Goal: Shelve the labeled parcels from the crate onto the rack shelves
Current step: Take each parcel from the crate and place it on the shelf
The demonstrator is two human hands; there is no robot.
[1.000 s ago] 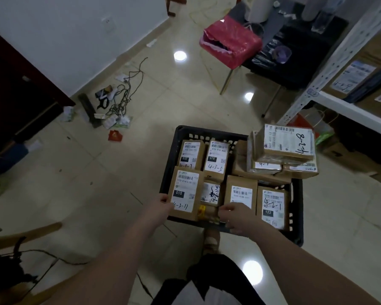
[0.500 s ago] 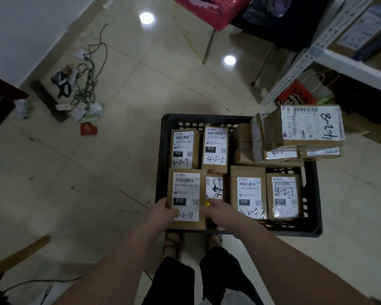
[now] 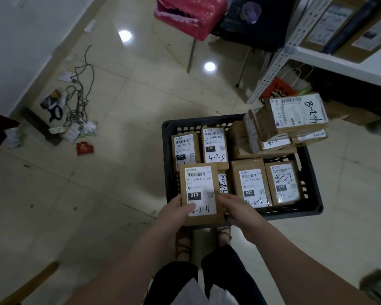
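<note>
L hand (image 3: 176,211), R hand (image 3: 237,208) round pkg (image 3: 198,186)

We log a brown cardboard parcel labelled 4-3-11 (image 3: 199,192), held above the black slotted plastic crate (image 3: 295,213) at its near-left corner; other labelled brown parcels (image 3: 249,186) fill it.

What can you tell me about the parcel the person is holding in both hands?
The parcel is a brown cardboard box with a white label showing a barcode, a black tag reading 010 and handwritten 4-3-11. It is held face up over the near left corner of the black crate. The left hand grips its lower left edge, thumb on the label; the right hand holds its lower right edge.
</note>
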